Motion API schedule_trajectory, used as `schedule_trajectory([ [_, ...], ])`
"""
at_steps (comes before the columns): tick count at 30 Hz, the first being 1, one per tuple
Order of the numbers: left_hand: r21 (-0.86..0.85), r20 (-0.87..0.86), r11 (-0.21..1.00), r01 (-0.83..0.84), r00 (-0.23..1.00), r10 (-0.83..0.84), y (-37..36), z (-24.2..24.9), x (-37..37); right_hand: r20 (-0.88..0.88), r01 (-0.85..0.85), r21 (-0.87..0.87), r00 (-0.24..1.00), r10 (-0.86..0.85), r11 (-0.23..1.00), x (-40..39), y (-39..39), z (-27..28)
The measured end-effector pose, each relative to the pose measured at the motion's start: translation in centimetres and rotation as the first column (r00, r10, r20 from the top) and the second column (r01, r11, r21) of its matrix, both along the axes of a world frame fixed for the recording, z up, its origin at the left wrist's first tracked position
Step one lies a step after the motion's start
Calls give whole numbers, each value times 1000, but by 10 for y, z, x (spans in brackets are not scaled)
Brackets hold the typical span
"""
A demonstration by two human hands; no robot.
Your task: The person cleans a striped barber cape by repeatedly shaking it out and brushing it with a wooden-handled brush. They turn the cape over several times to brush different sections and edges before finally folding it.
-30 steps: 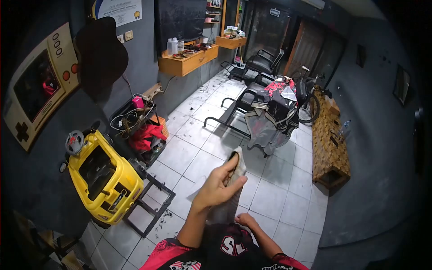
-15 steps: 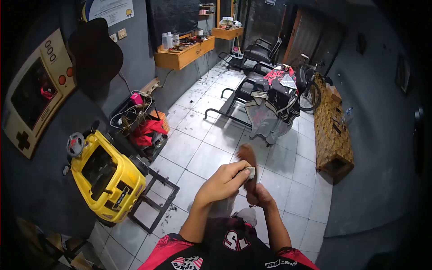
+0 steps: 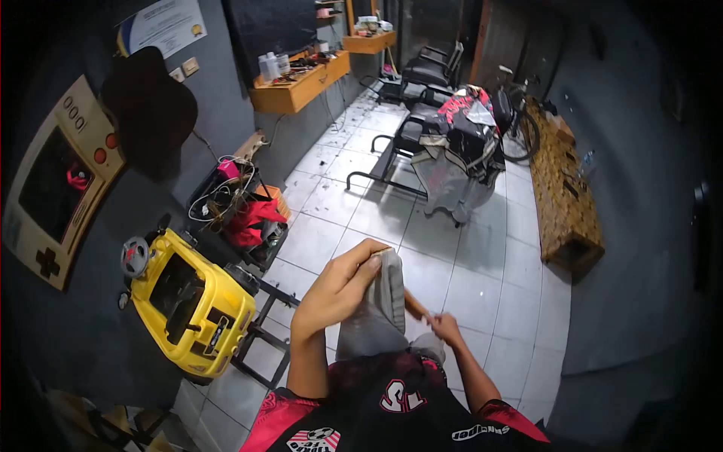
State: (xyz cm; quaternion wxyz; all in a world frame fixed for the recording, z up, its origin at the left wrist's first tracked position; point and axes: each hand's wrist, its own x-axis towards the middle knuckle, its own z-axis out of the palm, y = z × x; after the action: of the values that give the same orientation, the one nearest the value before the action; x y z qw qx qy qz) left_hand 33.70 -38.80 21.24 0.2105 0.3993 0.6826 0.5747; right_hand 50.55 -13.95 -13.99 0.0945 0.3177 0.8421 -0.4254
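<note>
My left hand is raised in front of me, fingers and thumb closed on the top end of a grey, slab-like thing with a ridged edge. What kind of thing it is, I cannot tell. Lower and to the right, my right hand grips the end of a brown wooden-handled brush. The brush slants up and left, its far end hidden behind the grey thing. Below my hands show my grey trousers.
To the left are a yellow toy car and a black metal frame. Ahead stands a black chair draped with a cape. A patterned wooden bench runs along the right wall. Wooden shelves hold bottles and tools.
My left hand has turned, bringing the grey thing into fuller view. The brush has dropped from above my hands to behind the grey thing, and my right hand has moved slightly right.
</note>
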Motion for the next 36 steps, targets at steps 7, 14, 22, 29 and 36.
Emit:
schedule_trajectory([
  [7,-189,-29,929,319,943,-330,36,-9,0,-437,-363,-884,866,-244,294,-21,-38,170],
  [14,155,13,953,259,965,-264,29,11,-13,-41,-377,-71,926,375,923,19,-22,-3],
  [22,273,107,884,380,901,-420,45,-16,-13,155,248,295,941,-302,923,96,-15,9],
  [29,-71,75,912,405,913,-400,83,-1,23,-244,213,-803,735,-633,557,84,3,173],
  [36,162,73,980,116,989,-129,120,-5,74,-259,-142,-759,961,-95,636,91,24,106],
])
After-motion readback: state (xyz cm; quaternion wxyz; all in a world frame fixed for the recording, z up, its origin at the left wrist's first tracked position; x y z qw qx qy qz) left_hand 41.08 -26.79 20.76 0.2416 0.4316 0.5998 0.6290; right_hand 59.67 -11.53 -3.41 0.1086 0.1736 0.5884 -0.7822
